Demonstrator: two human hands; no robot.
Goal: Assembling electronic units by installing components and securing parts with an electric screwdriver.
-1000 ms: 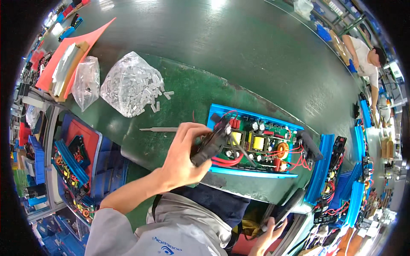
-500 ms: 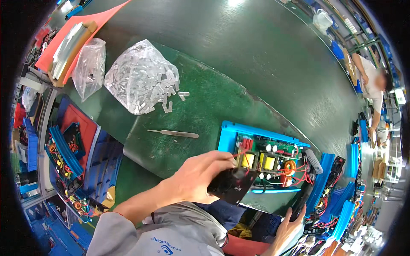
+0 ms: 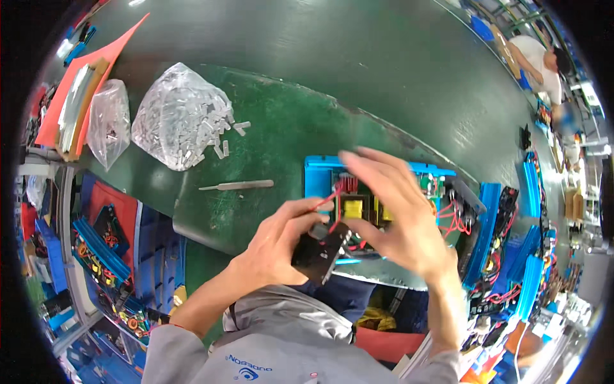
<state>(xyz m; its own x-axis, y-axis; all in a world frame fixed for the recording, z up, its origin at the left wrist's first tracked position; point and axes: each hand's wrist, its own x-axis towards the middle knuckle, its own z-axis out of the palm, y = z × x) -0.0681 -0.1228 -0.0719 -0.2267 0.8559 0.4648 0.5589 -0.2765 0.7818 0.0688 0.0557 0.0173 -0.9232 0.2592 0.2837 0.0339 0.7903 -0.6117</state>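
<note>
My left hand [image 3: 272, 246] is closed on a black end panel [image 3: 313, 259], held tilted at the near left corner of a blue metal housing [image 3: 317, 182]. A red wire [image 3: 335, 194] runs by its fingertips. My right hand [image 3: 409, 233] hovers over the housing with thumb and fingers apart, slightly blurred, and nothing shows in it. It hides much of the circuit board inside. A yellow-wrapped transformer [image 3: 353, 209] shows between the hands. At the housing's right end, red wires [image 3: 454, 221] lead toward another black end panel [image 3: 467, 195].
Metal tweezers [image 3: 236, 185] lie on the green mat [image 3: 268, 128]. Behind them, a clear bag [image 3: 173, 121] spills small clear pieces beside a second bag [image 3: 109, 125]. More blue housings [image 3: 483, 233] crowd the right; a bin [image 3: 112, 211] stands left. A person [image 3: 537, 67] is far right.
My right hand has come up from the housing's near right corner to above the circuit board. The panel in my left hand has turned. The whole view has shifted somewhat.
</note>
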